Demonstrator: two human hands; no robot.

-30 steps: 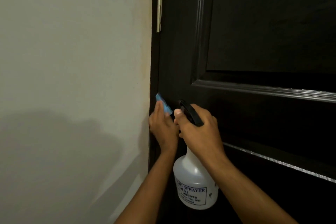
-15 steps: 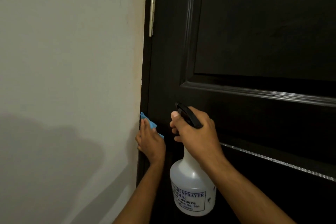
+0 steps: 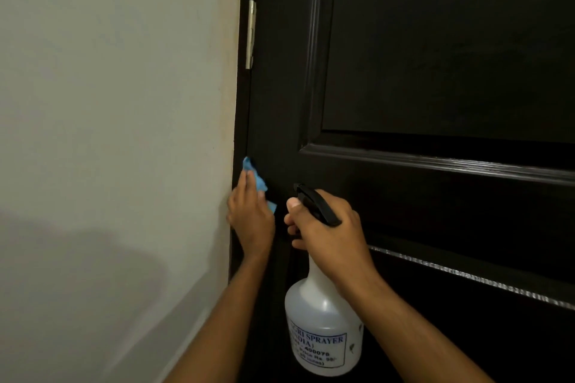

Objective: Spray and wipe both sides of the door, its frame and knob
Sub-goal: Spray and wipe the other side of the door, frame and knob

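Left hand (image 3: 250, 221): fingers straight, pressing a blue cloth (image 3: 255, 179) flat against the hinge-side edge of the door (image 3: 435, 56), where it meets the frame (image 3: 241, 121).
Right hand (image 3: 326, 235): grasping the spray bottle (image 3: 323, 333) by its black trigger head, just right of the cloth.
Hinge (image 3: 250, 34): above the cloth.
Wall (image 3: 118, 102): left.

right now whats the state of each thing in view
door: shut against its frame
hinge: folded closed
blue cloth: pressed to the frame's edge under the left hand
spray bottle: upright, held at its trigger head by the right hand
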